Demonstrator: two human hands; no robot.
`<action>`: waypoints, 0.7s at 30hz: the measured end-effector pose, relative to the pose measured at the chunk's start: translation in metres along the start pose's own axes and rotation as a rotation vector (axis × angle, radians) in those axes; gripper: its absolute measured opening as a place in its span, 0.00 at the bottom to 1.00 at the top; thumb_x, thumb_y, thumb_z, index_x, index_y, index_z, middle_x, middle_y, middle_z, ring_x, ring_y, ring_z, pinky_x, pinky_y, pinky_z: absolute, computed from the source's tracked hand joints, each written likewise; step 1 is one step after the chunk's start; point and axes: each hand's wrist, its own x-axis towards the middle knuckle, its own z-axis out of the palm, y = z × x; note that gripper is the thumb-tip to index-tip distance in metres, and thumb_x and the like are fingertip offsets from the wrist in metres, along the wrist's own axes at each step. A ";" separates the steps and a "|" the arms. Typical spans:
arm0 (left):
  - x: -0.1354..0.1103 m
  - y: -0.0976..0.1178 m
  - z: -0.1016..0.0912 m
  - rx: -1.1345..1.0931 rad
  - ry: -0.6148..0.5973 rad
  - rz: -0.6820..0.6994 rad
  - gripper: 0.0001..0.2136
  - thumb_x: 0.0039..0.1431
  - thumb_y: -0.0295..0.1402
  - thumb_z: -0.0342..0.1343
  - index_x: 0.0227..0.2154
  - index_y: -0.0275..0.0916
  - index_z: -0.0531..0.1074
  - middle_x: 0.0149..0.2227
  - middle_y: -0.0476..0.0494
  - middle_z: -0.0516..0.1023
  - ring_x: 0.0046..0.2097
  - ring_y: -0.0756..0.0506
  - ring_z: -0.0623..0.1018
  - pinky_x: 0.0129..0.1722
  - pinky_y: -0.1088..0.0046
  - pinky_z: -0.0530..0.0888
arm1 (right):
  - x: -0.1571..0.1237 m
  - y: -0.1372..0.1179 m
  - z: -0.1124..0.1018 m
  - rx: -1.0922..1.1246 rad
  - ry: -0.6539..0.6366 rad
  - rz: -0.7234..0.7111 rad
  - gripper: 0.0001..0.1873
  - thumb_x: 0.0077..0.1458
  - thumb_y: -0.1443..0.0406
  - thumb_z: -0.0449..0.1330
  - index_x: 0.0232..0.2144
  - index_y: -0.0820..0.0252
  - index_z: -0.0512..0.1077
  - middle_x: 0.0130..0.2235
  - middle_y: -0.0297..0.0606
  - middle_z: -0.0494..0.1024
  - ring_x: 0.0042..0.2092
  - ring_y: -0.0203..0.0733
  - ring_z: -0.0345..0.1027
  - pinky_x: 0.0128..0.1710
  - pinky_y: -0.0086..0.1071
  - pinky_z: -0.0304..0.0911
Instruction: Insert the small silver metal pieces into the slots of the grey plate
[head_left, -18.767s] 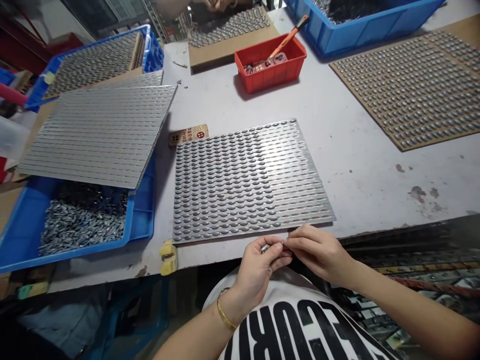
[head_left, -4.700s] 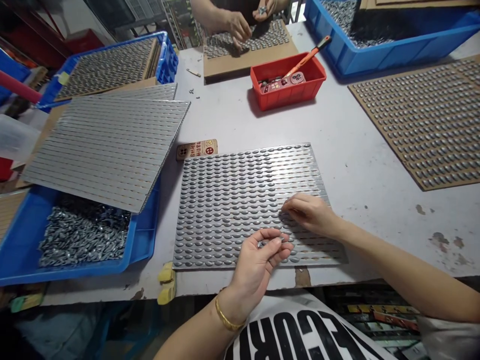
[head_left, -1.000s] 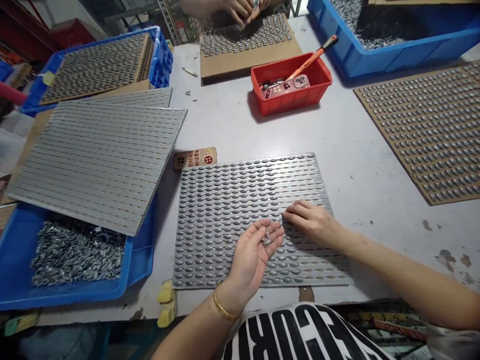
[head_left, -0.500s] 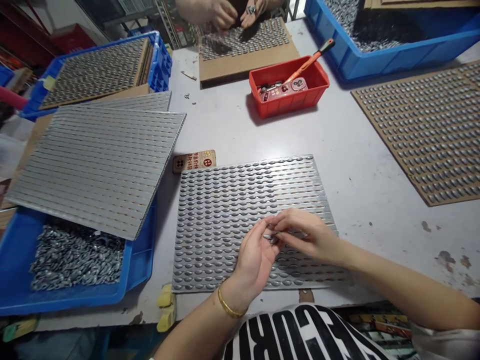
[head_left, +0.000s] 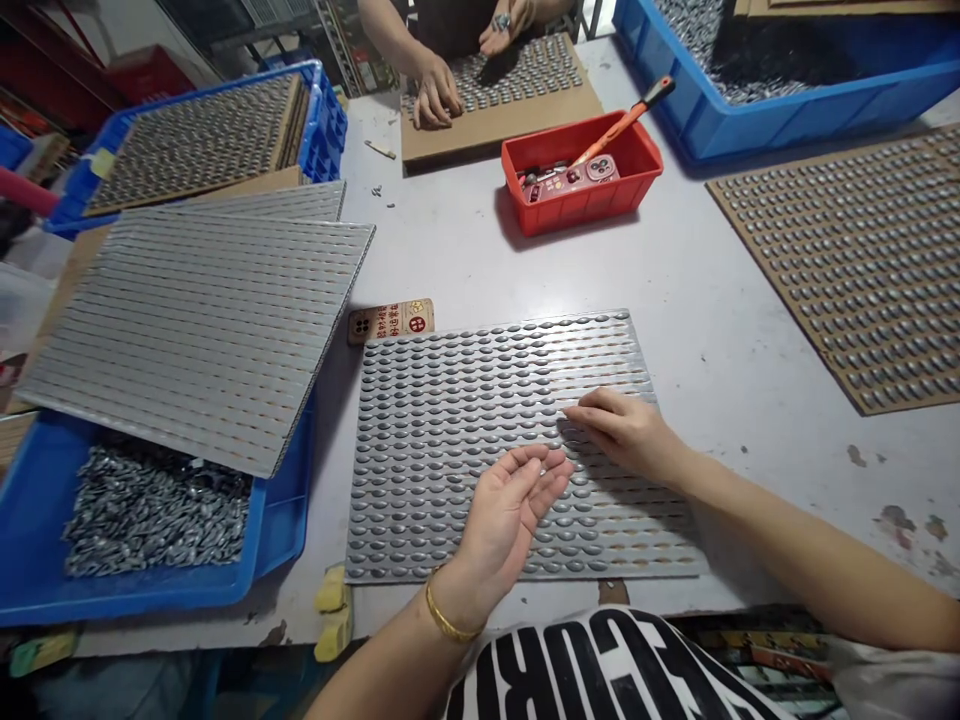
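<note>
A grey slotted board [head_left: 637, 552] lies in front of me. Rows of dark oval metal pieces [head_left: 450, 430] fill its left and middle, and bare grooves run along its right side. Over the middle of the board, my left hand [head_left: 506, 510] is cupped palm up, its fingers curled in towards the thumb; whatever lies inside is hidden. My right hand [head_left: 622, 430] is pinched, fingertips down at the board where a row of pieces ends. Any piece between those fingertips is too small or covered to see.
Left, a grooved board [head_left: 202, 320] rests over a blue bin [head_left: 285, 510] of loose metal pieces. Beyond stand a patterned phone-like card [head_left: 394, 320], a red tray [head_left: 585, 205] and another blue bin [head_left: 750, 130]. A filled cardboard sheet [head_left: 840, 270] lies right. A co-worker's hands [head_left: 435, 92] work opposite.
My right hand has left my left palm and moved up to the board's grooves. My left hand has shifted slightly down-left, staying cupped. Opposite, one co-worker's hand has lowered onto their board.
</note>
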 end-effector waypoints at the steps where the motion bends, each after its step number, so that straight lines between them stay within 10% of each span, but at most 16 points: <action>1: 0.000 0.000 0.000 -0.011 -0.003 0.001 0.06 0.57 0.27 0.58 0.38 0.33 0.73 0.44 0.34 0.79 0.48 0.42 0.79 0.56 0.63 0.71 | -0.001 0.001 0.002 -0.067 -0.017 -0.026 0.14 0.63 0.69 0.49 0.45 0.57 0.73 0.38 0.43 0.76 0.37 0.41 0.71 0.33 0.33 0.68; 13: 0.002 0.000 -0.001 -0.097 -0.037 0.003 0.06 0.57 0.24 0.56 0.39 0.31 0.72 0.46 0.32 0.78 0.51 0.39 0.77 0.58 0.60 0.68 | -0.007 0.005 0.002 -0.297 -0.198 -0.221 0.16 0.64 0.69 0.49 0.51 0.61 0.70 0.41 0.47 0.75 0.39 0.46 0.66 0.34 0.38 0.65; 21: 0.009 0.001 0.004 -0.243 -0.053 -0.017 0.09 0.62 0.32 0.54 0.42 0.33 0.70 0.50 0.31 0.75 0.51 0.39 0.77 0.57 0.59 0.69 | 0.001 -0.024 -0.008 -0.060 -0.074 -0.187 0.17 0.62 0.69 0.54 0.53 0.59 0.67 0.44 0.45 0.74 0.43 0.44 0.66 0.38 0.37 0.66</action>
